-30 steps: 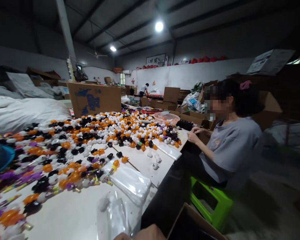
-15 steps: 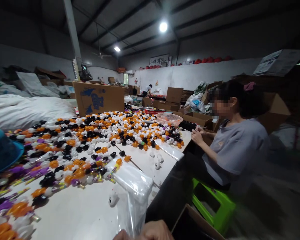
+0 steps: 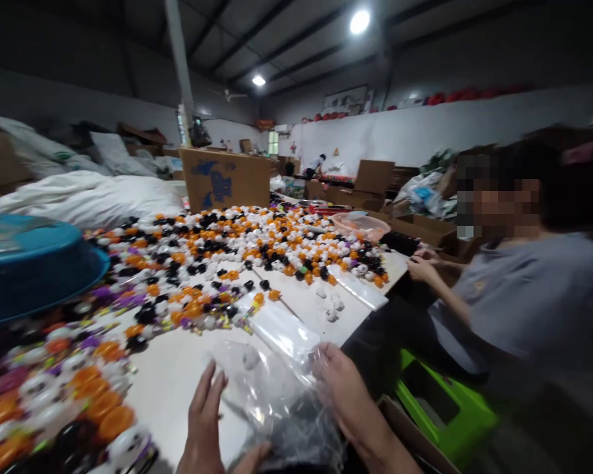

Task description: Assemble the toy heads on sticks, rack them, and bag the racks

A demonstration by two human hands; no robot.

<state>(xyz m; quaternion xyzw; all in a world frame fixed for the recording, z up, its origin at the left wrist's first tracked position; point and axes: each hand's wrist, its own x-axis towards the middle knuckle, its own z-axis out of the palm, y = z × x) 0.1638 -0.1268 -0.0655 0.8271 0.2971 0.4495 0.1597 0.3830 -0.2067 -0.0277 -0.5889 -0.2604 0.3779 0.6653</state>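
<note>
A clear plastic bag [image 3: 277,401] spreads out between my hands above the front edge of the white table [image 3: 165,382]. My right hand [image 3: 338,385] grips the bag's right side with bent fingers. On the bag's left side my left hand [image 3: 212,424] is open, thumb apart from the raised fingers. A stack of flat clear bags [image 3: 284,332] lies just beyond. Through the plastic a small white piece [image 3: 250,357] shows. A large pile of small orange, black, white and purple pieces [image 3: 257,237] covers much of the table.
A blue basin [image 3: 34,270] stands at the left, with a white sack [image 3: 93,194] behind it. A cardboard box [image 3: 227,179] and a pink basket [image 3: 360,226] are at the back. To the right a person [image 3: 538,289] sits near a green stool [image 3: 442,401].
Both hands have risen further into view, and the clear bag is now spread between them. My left hand has opened. The camera view has turned left, so the surroundings appear shifted right.
</note>
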